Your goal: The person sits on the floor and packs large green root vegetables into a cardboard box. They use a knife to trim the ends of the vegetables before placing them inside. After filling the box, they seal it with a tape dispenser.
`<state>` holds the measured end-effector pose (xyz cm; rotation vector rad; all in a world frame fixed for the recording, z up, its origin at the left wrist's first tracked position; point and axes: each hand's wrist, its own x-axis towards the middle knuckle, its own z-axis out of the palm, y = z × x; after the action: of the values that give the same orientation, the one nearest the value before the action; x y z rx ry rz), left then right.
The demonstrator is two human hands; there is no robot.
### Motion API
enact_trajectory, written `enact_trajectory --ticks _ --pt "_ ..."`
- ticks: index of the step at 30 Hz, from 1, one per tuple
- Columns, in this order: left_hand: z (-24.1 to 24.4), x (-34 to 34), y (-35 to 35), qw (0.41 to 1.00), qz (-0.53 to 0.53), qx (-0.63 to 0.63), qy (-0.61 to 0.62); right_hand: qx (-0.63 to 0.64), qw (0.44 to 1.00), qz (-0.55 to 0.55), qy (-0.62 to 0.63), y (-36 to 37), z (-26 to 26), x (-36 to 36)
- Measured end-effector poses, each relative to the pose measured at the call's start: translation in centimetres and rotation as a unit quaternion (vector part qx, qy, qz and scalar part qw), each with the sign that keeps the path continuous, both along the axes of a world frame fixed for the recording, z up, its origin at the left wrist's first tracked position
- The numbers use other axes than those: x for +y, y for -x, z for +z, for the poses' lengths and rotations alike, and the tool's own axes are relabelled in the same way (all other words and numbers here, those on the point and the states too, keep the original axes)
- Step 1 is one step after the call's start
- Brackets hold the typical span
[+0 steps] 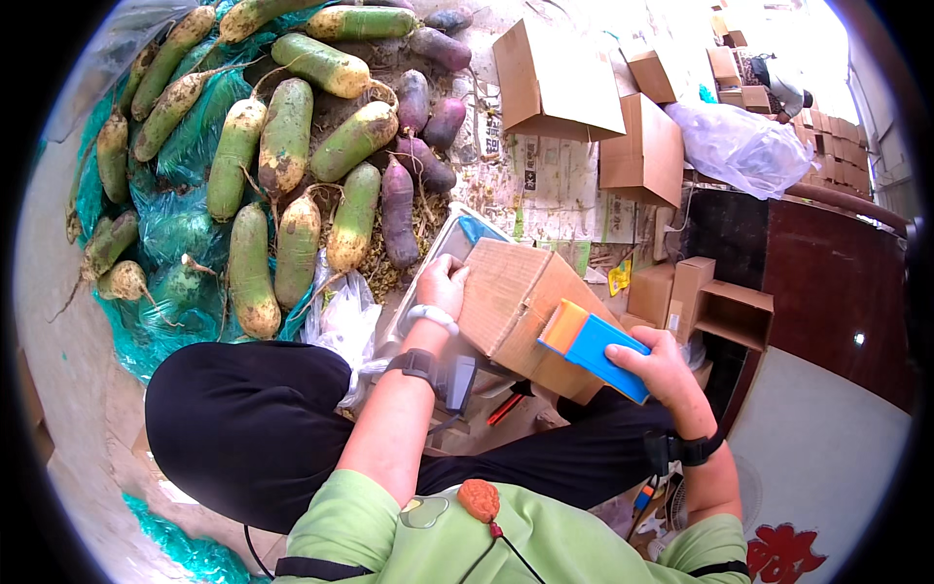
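A closed cardboard box (505,286) lies tilted over my lap, across a white-rimmed tray (394,321). My left hand (442,283) grips the box's far left edge, fingers bent and thumb on the cardboard. In my right hand (665,365) is a blue and orange tape dispenser (600,352). Its orange toothed end touches or nearly touches the box's right-hand face. Whether tape is stuck there I cannot tell. A grey handheld device (460,384) sits below the box near my left wrist, and a red and black tool (505,409) lies beside it.
Several long green radishes (286,139) and purple radishes (398,212) lie ahead on the left, partly on teal plastic (182,248). Open cardboard boxes (642,153) stand ahead right, beside a clear plastic bag (737,146). Small boxes (689,292) are at right. A person (784,84) bends by stacked boxes.
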<state>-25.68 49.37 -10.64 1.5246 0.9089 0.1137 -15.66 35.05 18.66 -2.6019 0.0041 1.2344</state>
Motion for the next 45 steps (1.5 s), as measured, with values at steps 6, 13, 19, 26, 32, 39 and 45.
enact_trajectory --ticks 6,13,19,26,32,39,45 --pt "0.5 0.5 -0.6 0.998 -0.021 0.061 -0.021 0.0 1.0 0.014 0.006 -0.3 -0.1 0.1" --pt "1.9 0.6 2.2 0.975 0.013 -0.115 0.187 -0.011 1.0 0.019 -0.001 -0.1 -0.4 -0.6" --pt "2.0 0.2 2.5 0.976 -0.155 -0.062 0.141 -0.033 0.998 0.055 0.001 -0.6 -0.8 -1.0" --pt "13.6 1.2 2.6 0.941 -0.27 -0.183 0.09 -0.051 0.995 0.09 -0.01 -1.1 -1.2 -2.3" --pt "17.5 -2.4 3.1 0.868 -0.373 -0.17 -0.278 -0.031 0.99 0.125 -0.053 -2.3 -0.8 -3.5" --pt "17.5 -4.3 3.0 0.816 -0.407 -0.069 -0.405 0.002 0.978 0.11 -0.179 -2.4 -0.3 -11.7" --pt "17.5 -5.1 2.6 0.759 -0.442 -0.02 -0.477 -0.02 0.987 0.067 -0.146 -1.7 0.5 -24.6"
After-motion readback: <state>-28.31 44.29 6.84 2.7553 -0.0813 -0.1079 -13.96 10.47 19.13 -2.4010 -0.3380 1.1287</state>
